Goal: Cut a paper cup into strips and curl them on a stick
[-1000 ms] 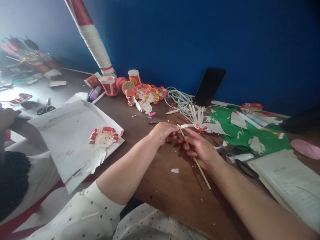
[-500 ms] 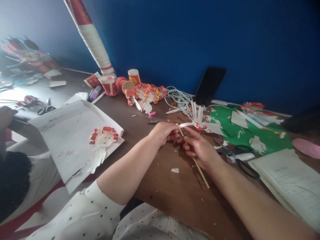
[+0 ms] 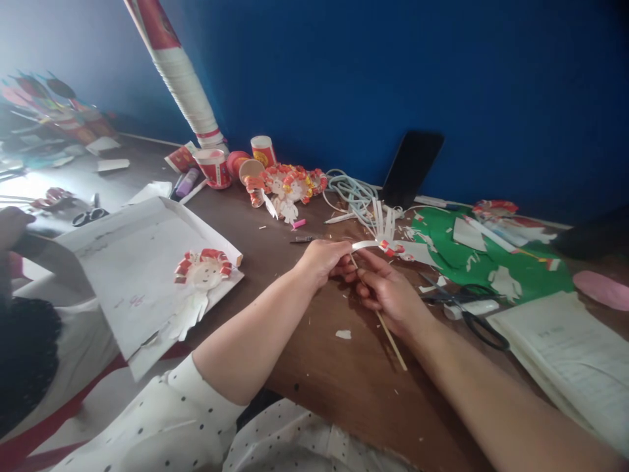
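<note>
My left hand (image 3: 330, 259) pinches the end of a white paper strip (image 3: 366, 245) between thumb and fingers. That strip belongs to a cut paper cup piece (image 3: 388, 239) whose strips fan out, some with rolled red and white ends. My right hand (image 3: 390, 288) is closed round a thin wooden stick (image 3: 392, 341). The stick's upper end meets the strip at my left fingertips, and its lower end slants down toward me. My fingers partly hide where strip and stick touch.
Black scissors (image 3: 472, 318) and a notebook (image 3: 565, 360) lie right, by a green sheet (image 3: 442, 229) with paper scraps. A phone (image 3: 413, 167) leans on the wall. Finished paper figures (image 3: 289, 190) and cups (image 3: 215, 169) stand behind; a white envelope (image 3: 132, 262) lies left, near another person's hand (image 3: 14, 226).
The lower end of the stick has swung slightly left and up in my right hand. My left hand keeps its pinch on the strip, almost still.
</note>
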`<move>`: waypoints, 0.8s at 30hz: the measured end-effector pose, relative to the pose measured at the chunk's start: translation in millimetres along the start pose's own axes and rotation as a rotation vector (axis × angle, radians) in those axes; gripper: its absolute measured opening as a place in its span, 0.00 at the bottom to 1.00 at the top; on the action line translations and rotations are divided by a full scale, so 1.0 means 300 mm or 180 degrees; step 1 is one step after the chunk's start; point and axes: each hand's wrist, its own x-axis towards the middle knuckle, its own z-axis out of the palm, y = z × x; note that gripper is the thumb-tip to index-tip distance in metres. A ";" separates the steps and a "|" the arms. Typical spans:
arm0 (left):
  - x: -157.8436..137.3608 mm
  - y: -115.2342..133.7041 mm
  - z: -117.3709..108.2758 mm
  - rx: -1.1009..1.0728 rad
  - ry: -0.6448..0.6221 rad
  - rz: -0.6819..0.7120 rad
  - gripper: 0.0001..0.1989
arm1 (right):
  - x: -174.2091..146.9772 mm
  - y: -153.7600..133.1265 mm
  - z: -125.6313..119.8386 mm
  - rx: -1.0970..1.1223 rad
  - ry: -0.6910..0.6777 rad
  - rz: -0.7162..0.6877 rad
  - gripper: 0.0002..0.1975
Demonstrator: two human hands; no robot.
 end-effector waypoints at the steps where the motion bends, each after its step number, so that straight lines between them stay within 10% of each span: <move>1: -0.001 0.000 0.000 0.0010 0.0014 0.0018 0.10 | 0.000 0.001 0.001 -0.0019 0.0015 -0.0013 0.30; 24: -0.005 0.008 0.000 -0.0493 -0.0016 -0.0175 0.10 | 0.005 -0.011 0.000 0.0703 0.0107 0.0265 0.30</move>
